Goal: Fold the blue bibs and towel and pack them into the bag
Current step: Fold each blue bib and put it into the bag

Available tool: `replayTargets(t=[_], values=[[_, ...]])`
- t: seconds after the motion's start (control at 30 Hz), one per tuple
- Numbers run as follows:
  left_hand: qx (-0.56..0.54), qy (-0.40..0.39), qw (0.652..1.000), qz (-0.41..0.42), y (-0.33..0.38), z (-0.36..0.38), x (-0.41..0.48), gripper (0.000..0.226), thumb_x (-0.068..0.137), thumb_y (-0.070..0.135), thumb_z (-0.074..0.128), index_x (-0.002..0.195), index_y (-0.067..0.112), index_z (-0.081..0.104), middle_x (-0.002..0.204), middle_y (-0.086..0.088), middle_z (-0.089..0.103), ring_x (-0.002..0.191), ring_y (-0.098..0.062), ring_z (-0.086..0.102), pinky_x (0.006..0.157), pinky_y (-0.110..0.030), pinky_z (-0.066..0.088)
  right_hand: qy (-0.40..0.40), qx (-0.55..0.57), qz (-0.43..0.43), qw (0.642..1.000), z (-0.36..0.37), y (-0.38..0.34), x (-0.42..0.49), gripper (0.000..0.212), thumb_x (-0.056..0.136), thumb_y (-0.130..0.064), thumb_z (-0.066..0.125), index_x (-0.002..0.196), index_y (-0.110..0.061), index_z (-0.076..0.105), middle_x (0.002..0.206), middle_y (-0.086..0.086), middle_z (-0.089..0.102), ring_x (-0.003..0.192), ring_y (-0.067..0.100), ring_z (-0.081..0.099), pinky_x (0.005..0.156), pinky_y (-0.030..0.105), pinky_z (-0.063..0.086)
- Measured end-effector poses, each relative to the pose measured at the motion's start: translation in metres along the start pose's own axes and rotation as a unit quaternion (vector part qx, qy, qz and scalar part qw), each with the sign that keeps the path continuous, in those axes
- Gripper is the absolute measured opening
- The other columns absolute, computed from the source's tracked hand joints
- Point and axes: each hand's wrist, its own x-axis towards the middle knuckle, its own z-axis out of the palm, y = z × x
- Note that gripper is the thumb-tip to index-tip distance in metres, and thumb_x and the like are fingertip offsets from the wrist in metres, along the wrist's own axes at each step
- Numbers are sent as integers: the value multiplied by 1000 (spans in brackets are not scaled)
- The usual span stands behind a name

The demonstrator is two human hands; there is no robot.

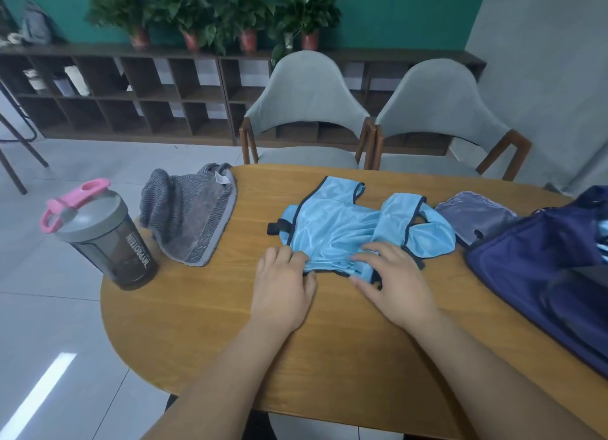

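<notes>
Table (204, 308): hands (283, 288) (394, 288) grip bib (335, 229) at near edge (crumpled).

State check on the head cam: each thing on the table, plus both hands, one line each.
Light blue bib with dark trim: spread out, unfolded, near hem bunched.
Left hand: pinches the bib's near hem.
Right hand: grips the same hem.
Grey striped towel: crumpled, unfolded, overhanging the table edge.
Navy fabric bag: on the table; opening blurred, cannot tell.
Grey shaker bottle with pink cap: upright, lid on.
Lilac-grey cloth: compact, beside the bag.

Left hand (283, 288), right hand (391, 285) on bib (335, 222)
</notes>
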Motion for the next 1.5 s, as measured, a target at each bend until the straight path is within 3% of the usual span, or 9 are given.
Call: replayTargets(t=[0.23, 0.33, 0.57, 0.7, 0.8, 0.93, 1.1, 1.3, 1.5], values=[[-95, 37, 994, 35, 1, -10, 0, 15, 104, 31, 54, 101, 17, 59, 98, 1, 63, 102, -21, 58, 105, -40, 45, 95, 86, 140, 982, -18, -11, -4, 17, 105, -32, 58, 119, -25, 63, 77, -11, 64, 65, 7, 59, 58, 33, 44], [-181, 14, 982, -52, -2, -20, -2, 13, 106, 34, 52, 106, 21, 57, 77, 1, 64, 77, -25, 61, 76, -42, 51, 135, 136, 216, 957, -28, -9, -4, 20, 107, -33, 53, 118, -21, 64, 54, 1, 54, 50, 17, 53, 54, 34, 43], [-358, 89, 902, -223, -15, -37, -5, 18, 103, 13, 58, 107, 28, 68, 90, 16, 72, 84, -2, 66, 76, -31, 53, 250, 212, 370, 869, -38, 2, -8, 16, 106, -24, 53, 112, -17, 66, 74, 3, 62, 67, 21, 56, 73, 46, 53], [-342, 86, 904, -243, -13, -37, -7, 15, 103, 23, 57, 115, 31, 63, 99, 15, 72, 87, -7, 68, 84, -42, 57, 267, 146, 368, 879, -38, 0, -15, 51, 94, -10, 65, 142, -22, 51, 131, 7, 57, 122, 29, 54, 106, 47, 47], [-258, 113, 953, -113, -6, -38, -12, 38, 95, 18, 65, 131, 23, 57, 127, 7, 58, 121, -14, 57, 105, -36, 48, 233, -21, 199, 952, -43, -15, -23, 73, 81, -10, 71, 150, -17, 47, 152, 10, 42, 144, 32, 37, 122, 47, 31], [-183, 37, 974, 130, 3, -37, -17, 56, 90, 37, 70, 140, 18, 55, 143, 4, 50, 137, -16, 45, 116, -34, 33, 69, -76, -80, 991, -24, -17, -28, 51, 88, -33, 70, 138, -26, 65, 149, -1, 54, 145, 27, 43, 124, 52, 27], [-112, -32, 980, 163, -2, -14, -14, 37, 98, 50, 67, 125, 25, 70, 124, 10, 67, 120, -13, 59, 106, -37, 44, 98, -12, 112, 989, -15, 9, -24, 28, 86, -21, 81, 112, -28, 75, 103, -8, 66, 104, 27, 63, 103, 43, 43], [-202, 10, 977, -64, -4, -38, 16, 32, 108, 40, 52, 79, 27, 52, 63, 2, 57, 57, -21, 53, 55, -38, 43, 169, -10, 181, 969, -36, 17, -15, 40, 84, -1, 73, 118, -23, 73, 110, 1, 65, 94, 31, 65, 90, 47, 48], [-389, 200, 879, -192, 23, -82, 46, 39, 113, 37, 39, 77, 23, 44, 70, 6, 47, 60, -4, 42, 58, -23, 35, 300, 76, 296, 904, -82, 3, 8, 53, 82, 3, 58, 125, -28, 65, 122, 5, 58, 117, 33, 51, 105, 50, 39]])
